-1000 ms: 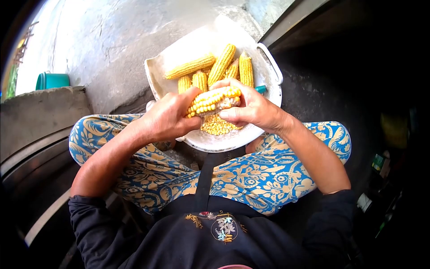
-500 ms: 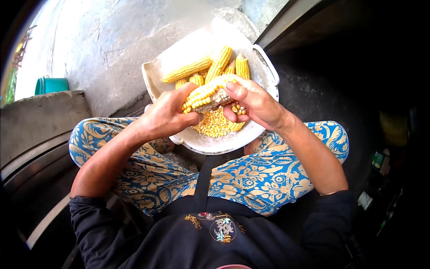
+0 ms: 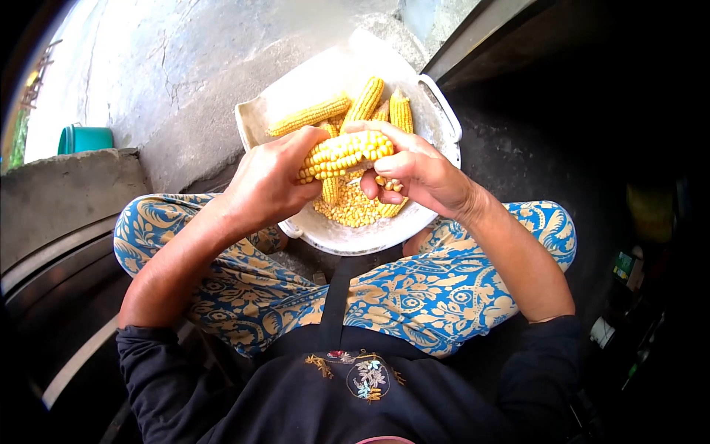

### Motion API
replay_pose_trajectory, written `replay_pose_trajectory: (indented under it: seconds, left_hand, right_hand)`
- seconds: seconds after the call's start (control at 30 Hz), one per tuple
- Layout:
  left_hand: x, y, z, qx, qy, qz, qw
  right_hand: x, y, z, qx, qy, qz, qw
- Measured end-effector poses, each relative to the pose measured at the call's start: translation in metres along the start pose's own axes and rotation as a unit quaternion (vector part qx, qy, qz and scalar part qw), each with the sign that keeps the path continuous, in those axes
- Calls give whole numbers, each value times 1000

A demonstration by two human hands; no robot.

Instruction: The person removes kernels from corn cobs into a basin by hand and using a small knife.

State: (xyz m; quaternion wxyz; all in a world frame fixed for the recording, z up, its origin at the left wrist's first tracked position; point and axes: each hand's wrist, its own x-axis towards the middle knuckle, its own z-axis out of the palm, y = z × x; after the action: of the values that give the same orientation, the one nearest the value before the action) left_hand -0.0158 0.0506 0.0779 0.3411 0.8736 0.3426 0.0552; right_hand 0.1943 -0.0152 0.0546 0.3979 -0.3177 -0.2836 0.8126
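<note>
My left hand (image 3: 277,172) is closed round the left end of a yellow corn cob (image 3: 344,154). At the cob's right end, my right hand (image 3: 421,172) has its fingers behind and its thumb in front, with some loose kernels (image 3: 387,183) caught in the curled lower fingers. Both hands are above a white basin (image 3: 255,122) between the knees. Several whole cobs (image 3: 310,115) lie at the far side of the basin, and loose kernels (image 3: 355,207) are heaped at its near side. The hands partly hide the basin's contents.
A teal bucket (image 3: 86,139) stands at the left behind a low concrete ledge (image 3: 74,185). A dark upright panel edge (image 3: 481,37) rises behind the basin at the right. Small items (image 3: 626,268) lie in shadow at the far right.
The held cob has been turned, so rows of kernels now face up where a bare patch showed. Loose kernels have gathered in my right hand. The basin sits slightly further left in view.
</note>
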Motion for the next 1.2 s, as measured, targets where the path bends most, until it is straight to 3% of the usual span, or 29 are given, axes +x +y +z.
replay_pose_trajectory:
  seconds: [0.2,0.37,0.67,0.7,0.73,0.83,1.1,1.2]
  left_hand:
    - [-3,3,1,11,30,16,999]
    - [-3,-1,-1,-11,-37,-17,999]
    - [-2,-5,-2,17,-41,1,999]
    - [0,-6,0,-69,-63,-61,994]
    - [1,-2,-1,-32,-67,-73,995]
    - [0,-2,1,-37,-17,-27,999]
    - [5,-1,1,-50,-5,-33,998]
    - [4,-3,2,-71,-12,-28,997]
  right_hand:
    - [0,-2,-1,-141,31,17,989]
    - [0,2,-4,-84,14,36,996]
    - [-2,7,-4,80,-2,67,995]
    - [-1,10,-6,63,6,61,996]
    - [-1,13,-8,46,14,57,997]
    - [-2,10,-4,56,10,40,998]
    - [-1,-3,-3,77,13,13,997]
    - [-2,-2,-5,21,9,11,1000]
